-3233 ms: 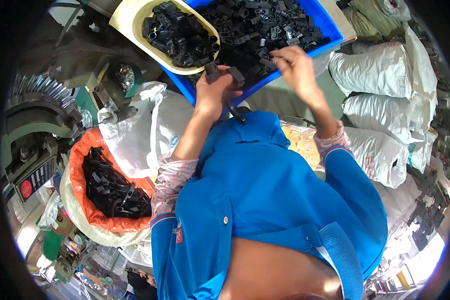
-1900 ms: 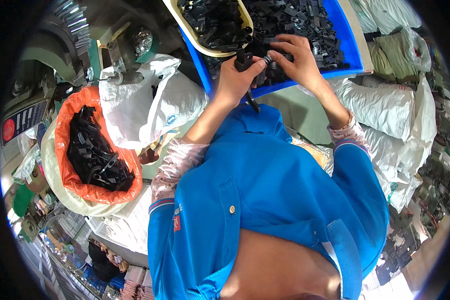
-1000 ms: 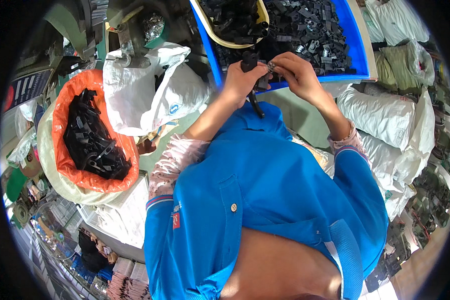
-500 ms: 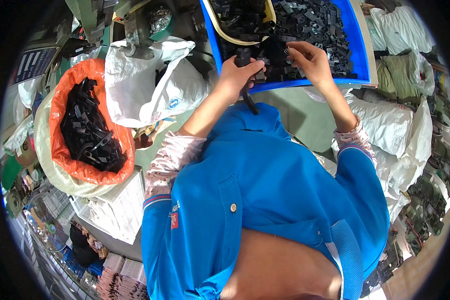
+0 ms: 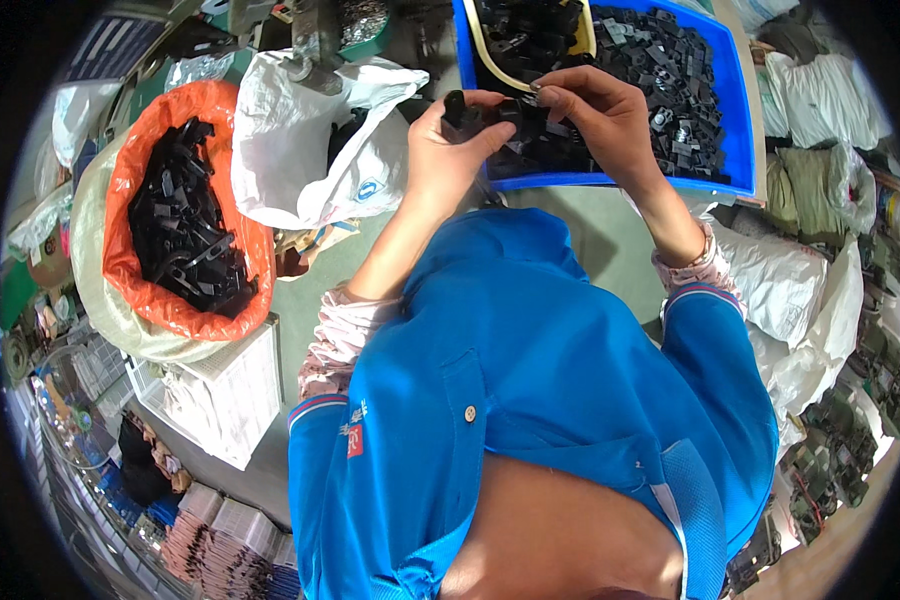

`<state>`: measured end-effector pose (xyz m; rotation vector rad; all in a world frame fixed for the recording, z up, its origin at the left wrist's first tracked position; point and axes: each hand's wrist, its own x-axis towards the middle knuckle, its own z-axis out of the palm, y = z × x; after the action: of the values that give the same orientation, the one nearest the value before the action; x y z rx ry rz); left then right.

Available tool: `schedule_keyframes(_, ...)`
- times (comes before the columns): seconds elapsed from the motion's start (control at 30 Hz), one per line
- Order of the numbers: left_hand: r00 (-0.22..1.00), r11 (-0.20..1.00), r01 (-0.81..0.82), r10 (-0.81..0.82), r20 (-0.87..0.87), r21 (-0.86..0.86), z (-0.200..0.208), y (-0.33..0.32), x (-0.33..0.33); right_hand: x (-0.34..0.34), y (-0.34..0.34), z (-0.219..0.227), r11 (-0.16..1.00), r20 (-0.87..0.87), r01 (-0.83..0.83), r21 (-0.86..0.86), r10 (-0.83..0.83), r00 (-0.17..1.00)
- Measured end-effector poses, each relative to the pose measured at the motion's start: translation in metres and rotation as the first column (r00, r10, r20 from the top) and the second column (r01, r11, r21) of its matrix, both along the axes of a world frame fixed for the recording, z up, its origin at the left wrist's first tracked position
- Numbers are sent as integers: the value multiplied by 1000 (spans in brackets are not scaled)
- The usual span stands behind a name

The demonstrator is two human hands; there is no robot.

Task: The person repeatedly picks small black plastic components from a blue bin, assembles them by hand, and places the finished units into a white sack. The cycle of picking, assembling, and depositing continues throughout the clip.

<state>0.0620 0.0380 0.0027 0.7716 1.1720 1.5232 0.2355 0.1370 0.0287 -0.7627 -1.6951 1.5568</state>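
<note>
My left hand (image 5: 442,160) is closed around a black plastic part (image 5: 456,108), whose rounded end sticks up beside the fingers. A second dark block-like piece (image 5: 510,112) shows by the thumb tip; I cannot tell whether it is the same part. To the right, my right hand (image 5: 610,125) pinches a tiny shiny piece (image 5: 536,88) between thumb and fingertips, a short way from the left hand. Both hands are over the near side of a blue tray (image 5: 620,182) holding many small black plastic pieces (image 5: 675,100). A cream-rimmed tub (image 5: 486,62) with black parts sits inside the tray.
At the left, an orange-lined sack (image 5: 120,240) holds black parts. A white bag (image 5: 280,170) stands between it and the tray. Below the sack is a white crate (image 5: 250,390). White and green sacks (image 5: 820,190) line the right side. A green bowl (image 5: 368,42) holds small metal bits.
My right hand has moved left, closer to the left hand, with its fingertips pinched. The left hand has turned, and the black part's long end no longer hangs visibly below it. The view has shifted slightly.
</note>
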Motion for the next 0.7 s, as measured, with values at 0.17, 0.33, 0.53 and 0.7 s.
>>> schedule_keyframes(0.17, 974, 995, -83, 92, -209, 51, 14, -9, -8, -29, -2, 8, 874, 144, -107, 474, 43, 989)
schedule_keyframes(0.33, 911, 990, -131, 138, -388, 45, 22, -18, -23, -51, 2, 28, 467, 252, -278, 840, 119, 961)
schedule_keyframes(0.53, 882, 969, -211, 247, -402, 131, 24, -21, -34, -73, 19, 21, 909, 203, -370, 192, 332, 921)
schedule_keyframes(0.7, 888, 896, -404, 432, -157, 182, -2, -21, -54, -87, -15, -2, 893, -30, -291, -343, 299, 954)
